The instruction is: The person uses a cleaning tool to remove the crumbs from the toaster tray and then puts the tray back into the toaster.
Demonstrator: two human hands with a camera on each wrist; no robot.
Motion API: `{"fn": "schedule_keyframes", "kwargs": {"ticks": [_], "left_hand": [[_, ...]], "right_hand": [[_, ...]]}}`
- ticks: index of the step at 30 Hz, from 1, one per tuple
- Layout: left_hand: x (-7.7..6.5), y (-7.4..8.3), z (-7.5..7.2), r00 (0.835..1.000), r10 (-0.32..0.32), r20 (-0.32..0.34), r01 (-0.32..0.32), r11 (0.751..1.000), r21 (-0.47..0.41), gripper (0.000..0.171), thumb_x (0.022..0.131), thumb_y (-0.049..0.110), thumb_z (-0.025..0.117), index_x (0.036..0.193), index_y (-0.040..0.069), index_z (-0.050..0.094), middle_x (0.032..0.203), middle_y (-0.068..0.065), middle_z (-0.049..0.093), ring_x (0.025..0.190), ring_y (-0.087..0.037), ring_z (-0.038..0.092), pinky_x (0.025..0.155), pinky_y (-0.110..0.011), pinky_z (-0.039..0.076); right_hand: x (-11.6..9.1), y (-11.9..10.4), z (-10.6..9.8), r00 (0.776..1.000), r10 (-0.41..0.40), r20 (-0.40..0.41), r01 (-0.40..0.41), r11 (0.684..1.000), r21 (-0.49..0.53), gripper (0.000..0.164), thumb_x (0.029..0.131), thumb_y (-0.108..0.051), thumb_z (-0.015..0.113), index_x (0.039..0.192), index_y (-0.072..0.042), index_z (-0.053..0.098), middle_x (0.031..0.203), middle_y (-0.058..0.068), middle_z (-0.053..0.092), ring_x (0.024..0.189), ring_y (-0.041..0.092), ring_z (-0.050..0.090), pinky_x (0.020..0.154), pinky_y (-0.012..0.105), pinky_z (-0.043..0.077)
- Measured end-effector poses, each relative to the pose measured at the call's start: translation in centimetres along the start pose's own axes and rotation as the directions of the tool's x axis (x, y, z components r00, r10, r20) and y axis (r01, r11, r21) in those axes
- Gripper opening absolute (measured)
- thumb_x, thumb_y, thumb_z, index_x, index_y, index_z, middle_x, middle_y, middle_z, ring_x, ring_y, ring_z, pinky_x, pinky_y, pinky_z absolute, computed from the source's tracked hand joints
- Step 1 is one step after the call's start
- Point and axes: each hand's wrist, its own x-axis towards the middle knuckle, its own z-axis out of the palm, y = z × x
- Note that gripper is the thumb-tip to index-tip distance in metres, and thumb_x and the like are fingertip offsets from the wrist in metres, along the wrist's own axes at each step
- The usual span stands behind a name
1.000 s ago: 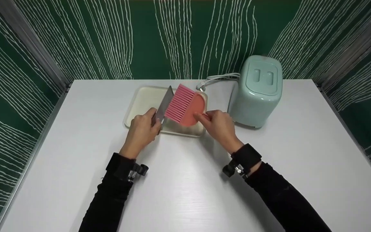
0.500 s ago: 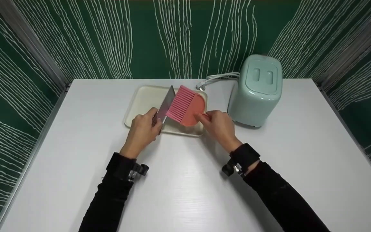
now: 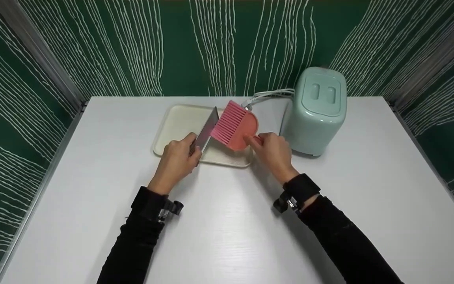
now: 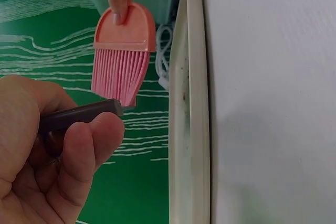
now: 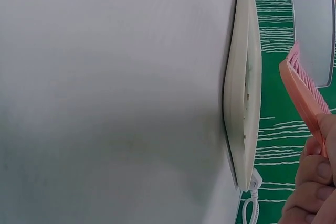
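Observation:
My left hand (image 3: 175, 159) grips the dark handle (image 4: 79, 115) of a kitchen knife. Its wide metal blade (image 5: 313, 30) tilts up over a cream tray (image 3: 177, 122). Thumb and fingers of my right hand (image 3: 273, 152) pinch a small orange brush (image 4: 123, 30) by its short grip. The pink bristles (image 3: 229, 121) point left at the blade's face and look to touch it or nearly so. Both tools are held above the tray. Small dark specks (image 5: 248, 96) lie in the tray, seen in both wrist views.
A mint-green boxy appliance (image 3: 317, 118) stands right of the tray, close to my right hand. Its white cord and plug (image 3: 268, 94) lie behind the tray. Green walls with white lines (image 3: 179, 47) border the white table (image 3: 227, 225) at the back and sides.
The brush has shifted a little to the right and away from me, and its bristles now sit farther along the blade. The knife has moved slightly right. Both grips are unchanged.

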Motion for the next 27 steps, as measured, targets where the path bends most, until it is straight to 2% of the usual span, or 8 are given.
{"fn": "schedule_keyframes", "kwargs": {"ticks": [5, 11, 20, 27], "left_hand": [[-0.1, 0.1, -0.1, 1.0, 0.016, 0.011, -0.016, 1.0, 0.007, 0.011, 0.1, 0.008, 0.064, 0.109, 0.002, 0.067, 0.072, -0.012, 0.068, 0.062, -0.022, 0.056, 0.057, -0.041, 0.05], [-0.1, 0.2, 0.0, 0.999, 0.041, 0.019, -0.041, 0.999, 0.022, 0.015, 0.1, 0.007, 0.064, 0.113, 0.0, 0.069, 0.076, -0.015, 0.072, 0.062, -0.021, 0.055, 0.057, -0.041, 0.05], [-0.1, 0.3, -0.1, 0.997, 0.076, 0.024, -0.077, 0.996, 0.036, 0.012, 0.098, 0.004, 0.064, 0.109, 0.0, 0.068, 0.072, -0.014, 0.069, 0.06, -0.019, 0.051, 0.053, -0.038, 0.045], [-0.1, 0.4, -0.3, 0.998, 0.068, 0.002, -0.068, 0.996, 0.052, 0.012, 0.099, 0.006, 0.064, 0.109, 0.001, 0.068, 0.076, -0.018, 0.072, 0.06, -0.024, 0.058, 0.054, -0.044, 0.051]], "right_hand": [[0.1, 0.3, -0.1, 1.0, 0.001, -0.015, -0.001, 1.0, 0.005, 0.066, 0.104, -0.056, 0.067, 0.056, -0.022, 0.037, 0.051, -0.008, 0.032, 0.051, 0.011, 0.032, 0.054, 0.03, 0.026], [0.4, 0.8, -0.1, 0.999, 0.009, -0.035, -0.009, 1.0, -0.012, 0.065, 0.104, -0.057, 0.066, 0.057, -0.021, 0.037, 0.053, -0.007, 0.032, 0.053, 0.013, 0.033, 0.055, 0.032, 0.026], [0.7, 1.5, -0.3, 0.997, 0.069, -0.033, -0.07, 0.997, -0.026, 0.064, 0.104, -0.058, 0.065, 0.06, -0.019, 0.042, 0.055, -0.006, 0.036, 0.056, 0.017, 0.041, 0.057, 0.033, 0.029], [0.7, 1.8, -0.3, 0.996, 0.089, -0.026, -0.09, 0.996, -0.021, 0.065, 0.103, -0.06, 0.065, 0.059, -0.019, 0.041, 0.055, -0.006, 0.037, 0.056, 0.017, 0.042, 0.057, 0.033, 0.03]]}}
